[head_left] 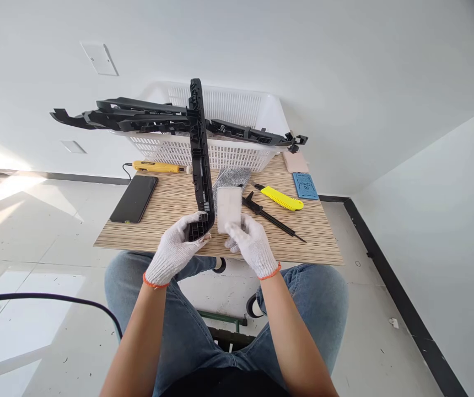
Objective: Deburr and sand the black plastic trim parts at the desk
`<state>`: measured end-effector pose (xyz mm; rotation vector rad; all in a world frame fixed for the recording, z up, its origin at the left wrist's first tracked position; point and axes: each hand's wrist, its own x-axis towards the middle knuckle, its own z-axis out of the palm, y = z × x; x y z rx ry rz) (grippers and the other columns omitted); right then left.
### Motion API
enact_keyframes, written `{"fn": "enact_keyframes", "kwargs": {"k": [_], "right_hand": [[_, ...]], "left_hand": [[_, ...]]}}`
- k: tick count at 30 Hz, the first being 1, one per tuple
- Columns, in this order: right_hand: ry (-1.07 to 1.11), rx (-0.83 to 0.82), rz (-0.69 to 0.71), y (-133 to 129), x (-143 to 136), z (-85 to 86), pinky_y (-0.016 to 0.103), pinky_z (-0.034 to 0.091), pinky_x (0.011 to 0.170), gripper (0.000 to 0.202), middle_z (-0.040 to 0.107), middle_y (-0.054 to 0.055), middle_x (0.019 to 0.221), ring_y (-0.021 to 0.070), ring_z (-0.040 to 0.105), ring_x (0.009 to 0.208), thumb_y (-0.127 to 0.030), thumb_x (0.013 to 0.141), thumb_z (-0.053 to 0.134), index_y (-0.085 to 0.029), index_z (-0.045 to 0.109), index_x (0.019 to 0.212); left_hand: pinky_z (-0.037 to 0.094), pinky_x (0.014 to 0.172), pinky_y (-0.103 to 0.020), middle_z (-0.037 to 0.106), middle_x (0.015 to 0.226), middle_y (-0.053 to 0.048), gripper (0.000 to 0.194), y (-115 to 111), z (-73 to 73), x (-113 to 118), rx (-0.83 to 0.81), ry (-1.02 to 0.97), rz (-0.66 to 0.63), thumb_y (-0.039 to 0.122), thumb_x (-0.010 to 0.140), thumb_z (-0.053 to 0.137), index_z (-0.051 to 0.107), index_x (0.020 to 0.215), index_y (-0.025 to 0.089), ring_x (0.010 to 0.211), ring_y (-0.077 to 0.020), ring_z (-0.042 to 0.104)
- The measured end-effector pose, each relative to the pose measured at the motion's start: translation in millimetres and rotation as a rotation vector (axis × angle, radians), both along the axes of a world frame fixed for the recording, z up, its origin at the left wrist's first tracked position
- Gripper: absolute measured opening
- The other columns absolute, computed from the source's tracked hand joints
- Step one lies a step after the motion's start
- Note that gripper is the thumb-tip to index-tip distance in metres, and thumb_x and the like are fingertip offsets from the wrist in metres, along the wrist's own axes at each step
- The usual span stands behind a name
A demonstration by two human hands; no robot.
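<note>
My left hand [178, 242], in a white knitted glove, is closed around the near end of a long black plastic trim piece [201, 165]. The piece points away from me, its ribbed side showing, and its far end reaches above the white basket [243, 154]. In my gloved right hand [252, 242], a flat white rectangular pad [229, 205] is pinched at its lower edge, upright and just right of the trim piece. Behind the pad lie a silvery sheet [233, 176] and a black caliper [268, 213], both partly hidden.
On the striped wooden table [166, 220] lie a black phone [134, 198], a yellow corded tool [156, 167], a yellow utility knife [282, 198], a blue card-like piece [305, 186] and a pinkish pad [295, 162]. More black trim pieces [138, 117] rest across the basket against the wall.
</note>
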<state>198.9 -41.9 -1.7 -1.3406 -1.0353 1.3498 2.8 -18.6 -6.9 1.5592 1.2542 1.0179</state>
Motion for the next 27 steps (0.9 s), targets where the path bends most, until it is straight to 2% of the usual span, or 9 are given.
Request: {"fn": "enact_keyframes", "kwargs": {"k": [3, 8, 12, 15, 19, 23, 24, 27], "right_hand": [[-0.058, 0.013, 0.115, 1, -1, 0.6, 0.021, 0.049, 0.045, 0.027, 0.073, 0.001, 0.073, 0.0141, 0.068, 0.054, -0.043, 0.085, 0.073, -0.02, 0.071, 0.099], [-0.056, -0.047, -0.135, 4, -8, 3.4, 0.021, 0.047, 0.041, 0.027, 0.063, -0.003, 0.055, 0.0142, 0.062, 0.046, -0.046, 0.087, 0.069, -0.021, 0.068, 0.094], [-0.01, -0.054, 0.015, 3, -5, 6.8, 0.02, 0.044, 0.039, 0.025, 0.065, -0.003, 0.057, 0.0123, 0.06, 0.043, -0.044, 0.081, 0.074, -0.022, 0.066, 0.087], [0.031, -0.088, 0.028, 3, -2, 8.7, 0.019, 0.041, 0.036, 0.025, 0.07, -0.002, 0.063, 0.0104, 0.057, 0.041, -0.044, 0.081, 0.075, -0.021, 0.065, 0.088], [0.006, -0.131, 0.124, 6, -6, 8.0, 0.019, 0.037, 0.033, 0.025, 0.073, -0.001, 0.068, 0.0089, 0.054, 0.036, -0.041, 0.081, 0.077, -0.02, 0.066, 0.089], [0.1, -0.116, -0.168, 9, -11, 6.6, 0.017, 0.036, 0.033, 0.029, 0.071, -0.001, 0.067, 0.0085, 0.055, 0.038, -0.047, 0.085, 0.074, -0.022, 0.06, 0.085], [0.141, -0.109, -0.179, 9, -12, 6.6, 0.017, 0.035, 0.033, 0.032, 0.07, -0.001, 0.067, 0.0082, 0.054, 0.038, -0.05, 0.084, 0.074, -0.022, 0.058, 0.084], [0.158, -0.132, 0.022, 9, -11, 6.6, 0.018, 0.032, 0.032, 0.038, 0.066, -0.003, 0.061, 0.0081, 0.05, 0.034, -0.053, 0.077, 0.081, -0.022, 0.059, 0.082]], "left_hand": [[0.058, 0.112, -0.05, 0.08, 0.124, -0.01, 0.046, 1, -1.5, -2, -0.007, 0.015, -0.023, 0.044, 0.078, 0.082, 0.072, 0.118, 0.022, 0.121, -0.0308, 0.074], [0.056, 0.114, -0.05, 0.08, 0.124, -0.01, 0.046, 0, -2.7, -2, -0.012, 0.067, -0.013, 0.043, 0.077, 0.082, 0.072, 0.116, 0.022, 0.12, -0.0306, 0.074], [0.059, 0.109, -0.048, 0.082, 0.121, -0.009, 0.04, -1, -0.2, -1, -0.011, 0.081, 0.016, 0.044, 0.078, 0.081, 0.073, 0.111, 0.023, 0.117, -0.0305, 0.075], [0.06, 0.108, -0.048, 0.082, 0.121, -0.009, 0.041, 0, 0.3, -1, -0.005, 0.084, 0.019, 0.045, 0.077, 0.082, 0.073, 0.111, 0.023, 0.117, -0.0307, 0.075], [0.058, 0.111, -0.049, 0.081, 0.123, -0.009, 0.04, 1, -0.5, 0, 0.012, 0.08, 0.016, 0.043, 0.077, 0.08, 0.073, 0.111, 0.023, 0.117, -0.0299, 0.075], [0.059, 0.11, -0.048, 0.082, 0.121, -0.009, 0.039, -1, 0.4, 1, -0.003, 0.092, 0.021, 0.042, 0.079, 0.08, 0.073, 0.112, 0.023, 0.117, -0.0292, 0.076], [0.059, 0.11, -0.047, 0.082, 0.121, -0.008, 0.039, -1, 0.6, 1, -0.001, 0.098, 0.02, 0.042, 0.079, 0.08, 0.073, 0.112, 0.023, 0.117, -0.0292, 0.075], [0.059, 0.111, -0.047, 0.081, 0.123, -0.008, 0.04, -1, -0.2, 1, 0.013, 0.125, 0.019, 0.042, 0.078, 0.08, 0.074, 0.113, 0.023, 0.118, -0.0298, 0.075]]}}
